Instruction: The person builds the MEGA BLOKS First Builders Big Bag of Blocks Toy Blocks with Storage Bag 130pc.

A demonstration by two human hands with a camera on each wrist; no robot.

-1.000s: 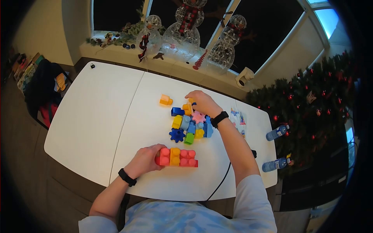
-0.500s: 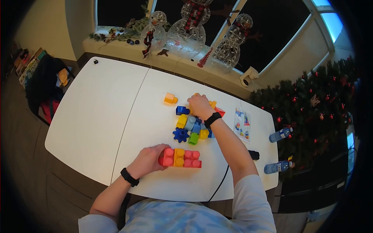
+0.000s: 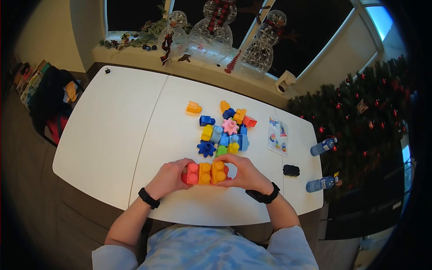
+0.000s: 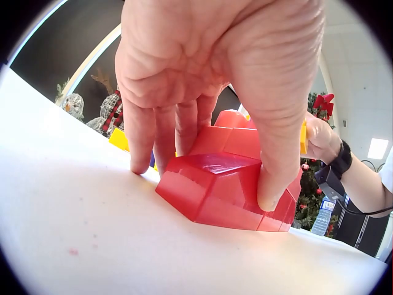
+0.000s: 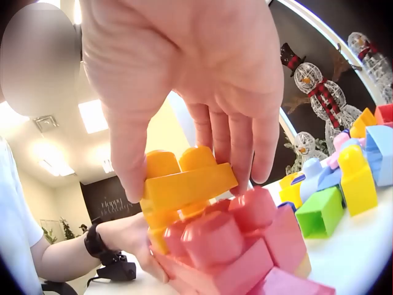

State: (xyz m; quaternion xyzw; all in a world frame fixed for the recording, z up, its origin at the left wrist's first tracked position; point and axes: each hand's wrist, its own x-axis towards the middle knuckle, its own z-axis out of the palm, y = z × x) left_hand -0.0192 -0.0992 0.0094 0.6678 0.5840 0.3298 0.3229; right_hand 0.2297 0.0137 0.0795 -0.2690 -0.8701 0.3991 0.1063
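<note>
My left hand grips the left end of a red toy block build, its thumb on one side and fingers on the other. The build stands on the white table. An orange block sits across its middle beside red studs. Between thumb and fingers, my right hand pinches a second two-stud orange block. That block lies slightly tilted over the build, close above the pink-red studs in the right wrist view.
Beyond the build lies a pile of loose blocks, with a dark blue gear, a pink gear and a green block. A lone orange block lies farther left. Rightward are a picture sheet, a black object and two water bottles.
My right hand has come back from the far pile to the build, bringing an orange block. The pile's far blocks now show uncovered. My left hand has kept its grip on the red build.
</note>
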